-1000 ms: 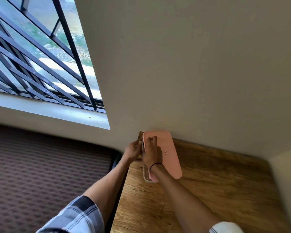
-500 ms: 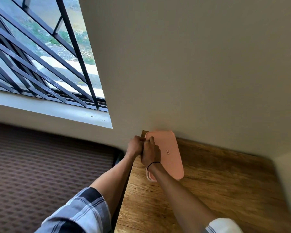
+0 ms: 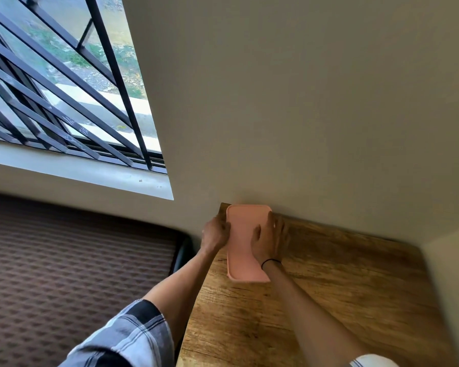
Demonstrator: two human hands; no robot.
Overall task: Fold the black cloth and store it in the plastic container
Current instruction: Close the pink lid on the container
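Observation:
The plastic container [image 3: 240,250] sits at the far left corner of the wooden table [image 3: 329,300], against the wall, with its pink lid on top. My left hand [image 3: 214,235] grips the container's left edge with curled fingers. My right hand [image 3: 269,238] lies over the lid's right side, fingers wrapped over the right edge. A black band circles my right wrist. The black cloth is not visible; the lid hides the inside of the container.
The beige wall [image 3: 302,115] rises right behind the container. A barred window [image 3: 64,88] is at the upper left. Left of the table lies a brown patterned surface [image 3: 64,274], with a dark gap along the table's left edge.
My right hand has moved from the lid's far left corner across to its right edge. The left hand stays at the left edge. The container now lies squarer to the wall.

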